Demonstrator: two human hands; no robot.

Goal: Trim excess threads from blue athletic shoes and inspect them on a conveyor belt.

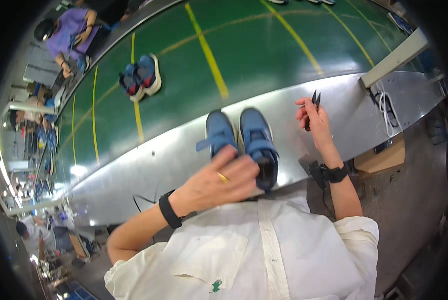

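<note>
Two blue children's shoes stand side by side at the edge of the metal worktop, toes pointing away from me. The left shoe (219, 129) has its strap sticking out to the left. Across the right shoe (258, 140) the strap lies flat, and its dark inside shows. My left hand (224, 177), smeared by motion, covers the left shoe's heel and reaches the right shoe's opening with bent fingers; whether it grips anything is unclear. Off to the right, my right hand (315, 120) is closed around small black scissors (317, 99), blades pointing away, apart from the shoes.
Beyond the metal worktop (179, 145) runs a green conveyor belt (254, 55) with yellow lines, carrying another pair of shoes (142, 77). A metal post (396, 57) and a white cord (385, 112) are at right, above a cardboard box (384, 156). A person in purple (74, 32) works across the belt.
</note>
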